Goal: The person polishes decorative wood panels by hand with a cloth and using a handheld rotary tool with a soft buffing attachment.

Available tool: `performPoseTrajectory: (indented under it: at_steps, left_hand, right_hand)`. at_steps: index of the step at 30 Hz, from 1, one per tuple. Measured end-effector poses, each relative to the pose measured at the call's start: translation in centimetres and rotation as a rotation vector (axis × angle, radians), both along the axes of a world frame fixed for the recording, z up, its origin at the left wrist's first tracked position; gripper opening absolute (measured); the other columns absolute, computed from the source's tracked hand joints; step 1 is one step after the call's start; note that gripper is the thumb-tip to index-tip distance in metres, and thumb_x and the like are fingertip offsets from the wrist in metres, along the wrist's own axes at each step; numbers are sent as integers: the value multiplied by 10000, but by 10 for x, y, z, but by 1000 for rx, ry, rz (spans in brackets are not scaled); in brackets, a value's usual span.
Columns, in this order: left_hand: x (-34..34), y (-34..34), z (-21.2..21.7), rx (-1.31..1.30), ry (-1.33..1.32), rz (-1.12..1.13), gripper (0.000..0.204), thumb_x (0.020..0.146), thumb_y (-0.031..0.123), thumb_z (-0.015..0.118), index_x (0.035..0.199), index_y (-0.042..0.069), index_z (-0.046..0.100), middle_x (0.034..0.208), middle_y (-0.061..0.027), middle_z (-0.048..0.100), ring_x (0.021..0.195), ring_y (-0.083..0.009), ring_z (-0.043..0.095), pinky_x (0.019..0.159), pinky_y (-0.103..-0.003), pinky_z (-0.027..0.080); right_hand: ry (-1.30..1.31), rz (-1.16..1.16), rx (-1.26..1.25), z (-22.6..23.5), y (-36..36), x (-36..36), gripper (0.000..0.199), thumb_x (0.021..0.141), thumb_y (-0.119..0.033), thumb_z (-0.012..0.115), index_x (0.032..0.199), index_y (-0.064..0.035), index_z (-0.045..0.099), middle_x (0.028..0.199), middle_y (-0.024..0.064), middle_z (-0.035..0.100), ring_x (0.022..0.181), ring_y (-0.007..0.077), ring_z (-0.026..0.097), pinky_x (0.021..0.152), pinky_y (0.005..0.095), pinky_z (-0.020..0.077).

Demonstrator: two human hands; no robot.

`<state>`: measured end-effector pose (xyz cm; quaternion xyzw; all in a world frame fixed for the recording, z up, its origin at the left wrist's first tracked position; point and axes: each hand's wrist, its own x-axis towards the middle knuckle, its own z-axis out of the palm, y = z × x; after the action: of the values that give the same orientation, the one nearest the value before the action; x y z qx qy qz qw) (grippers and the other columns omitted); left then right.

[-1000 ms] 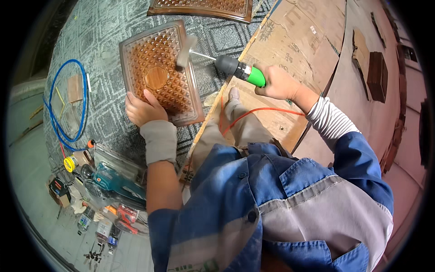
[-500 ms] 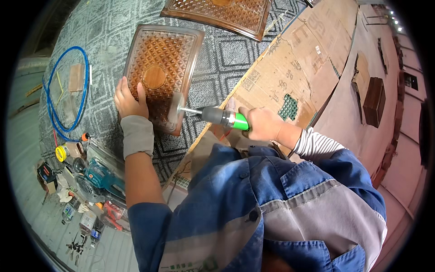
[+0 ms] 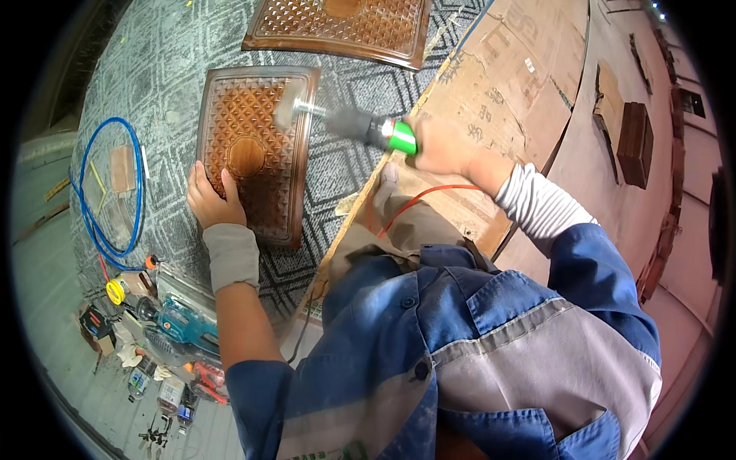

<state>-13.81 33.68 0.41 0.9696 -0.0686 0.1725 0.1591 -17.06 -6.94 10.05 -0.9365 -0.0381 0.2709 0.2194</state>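
Leftmost, left hand pressed flat, fingers spread, on the near edge of the carved brown panel lying on the patterned grey mat. Right hand closed round a green-collared rotary tool, its blurred tip at the panel's upper right corner; best kept light, the panel pinned firmly.

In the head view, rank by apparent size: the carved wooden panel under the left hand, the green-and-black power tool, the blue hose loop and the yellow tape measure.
1. Carved wooden panel
2. Blue hose loop, a close second since it only encloses bare mat
3. Power tool
4. Yellow tape measure
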Motion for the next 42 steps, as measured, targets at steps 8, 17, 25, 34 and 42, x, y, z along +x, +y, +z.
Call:
performPoseTrajectory:
  at_steps: [8, 17, 25, 34, 42]
  left_hand:
    - [-1, -4, 5, 8, 14, -7, 496, 1008, 265, 589, 1399, -25, 493, 1397, -233, 534, 1281, -409, 507, 1084, -501, 396]
    - [-2, -5, 7, 30, 36, 0, 520, 993, 256, 613, 1416, -14, 479, 1381, -245, 528, 1265, -419, 511, 1069, -515, 406]
    - [-1, -3, 2, 41, 8, -1, 513, 992, 279, 604, 1388, -29, 496, 1364, -242, 539, 1238, -417, 525, 1050, -514, 415]
    - [0, -2, -1, 8, 0, 21, 503, 992, 287, 607, 1384, -14, 514, 1362, -226, 559, 1250, -407, 524, 1067, -504, 408]
    - [-13, -14, 8, 86, -7, 163, 526, 987, 337, 622, 1406, 35, 521, 1311, -203, 578, 1210, -388, 536, 1048, -498, 415]
  right_hand:
    - [79, 17, 87, -3, -10, 10, 389, 711, -190, 684, 1074, -60, 635, 892, 227, 705, 888, 410, 687, 793, 476, 543]
    - [88, 84, 126, -17, -18, 3, 376, 696, -161, 696, 1055, -69, 638, 888, 214, 705, 894, 405, 690, 789, 477, 542]
    - [51, 29, 179, -19, -15, -2, 432, 713, -177, 708, 1110, -41, 603, 842, 233, 692, 844, 425, 690, 746, 482, 548]
    - [271, 41, 58, 10, 28, -39, 413, 727, -131, 683, 1125, -33, 628, 953, 235, 698, 942, 416, 684, 817, 485, 541]
    - [114, -483, 571, 18, 52, 2, 483, 772, -203, 725, 1174, 23, 581, 868, 98, 680, 732, 233, 655, 699, 374, 526]
